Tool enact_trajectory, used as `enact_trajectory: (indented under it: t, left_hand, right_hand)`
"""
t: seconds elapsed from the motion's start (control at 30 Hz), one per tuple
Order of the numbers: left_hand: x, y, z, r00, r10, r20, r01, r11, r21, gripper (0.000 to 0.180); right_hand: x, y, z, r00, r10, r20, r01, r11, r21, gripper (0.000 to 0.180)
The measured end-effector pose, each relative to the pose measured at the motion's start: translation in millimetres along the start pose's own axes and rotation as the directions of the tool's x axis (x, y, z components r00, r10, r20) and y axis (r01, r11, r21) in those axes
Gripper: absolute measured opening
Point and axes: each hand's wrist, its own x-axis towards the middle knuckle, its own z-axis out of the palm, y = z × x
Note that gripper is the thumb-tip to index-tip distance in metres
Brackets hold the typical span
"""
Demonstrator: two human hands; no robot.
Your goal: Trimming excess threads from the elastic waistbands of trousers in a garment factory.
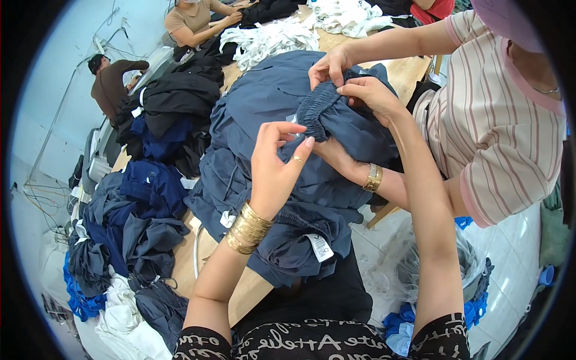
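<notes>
A dark blue-grey garment with a gathered elastic waistband is held up over the heap of like cloth. My left hand has the lower end of the waistband between thumb and forefinger, its other fingers curled loosely. Farther up the band, my right hand pinches the edge between thumb and fingertips. A co-worker facing in from the right also has hold of it: one hand is at the far end of the band, close to my right fingertips. The co-worker's other hand reaches under the cloth, partly hidden.
Blue-grey garments cover much of the wooden table; a white label shows near me. Navy and grey clothes are heaped at left, black ones behind, white strips beyond. A clear plastic bag sits below right.
</notes>
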Motion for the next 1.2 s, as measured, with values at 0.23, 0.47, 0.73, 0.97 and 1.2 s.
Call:
enact_trajectory:
  t: [0.23,0.47,0.73,0.97,1.2]
  left_hand:
    - [-3,5,10,1.000,-0.004,0.013,0.004,0.999,-0.039,0.023]
    - [-17,-10,-5,0.996,-0.078,0.040,0.079,0.996,-0.035,0.025]
    - [-58,-28,-41,0.979,-0.198,0.040,0.198,0.980,-0.016,0.023]
    - [-96,-36,-89,0.959,-0.283,0.011,0.282,0.957,0.074,0.018]
    - [-131,-34,-124,0.944,-0.329,0.017,0.322,0.932,0.166,0.017]
  right_hand:
    - [-4,-3,-3,1.000,0.016,0.002,-0.016,1.000,0.024,0.010]
    - [-4,0,-9,1.000,0.026,-0.009,-0.025,0.994,0.111,0.010]
    - [7,3,-18,0.996,0.027,0.082,-0.038,0.991,0.129,0.007]
    - [4,-3,-2,0.997,0.070,-0.031,-0.070,0.998,-0.002,0.011]
    - [-1,-1,-10,0.977,0.004,-0.212,-0.003,1.000,0.007,0.014]
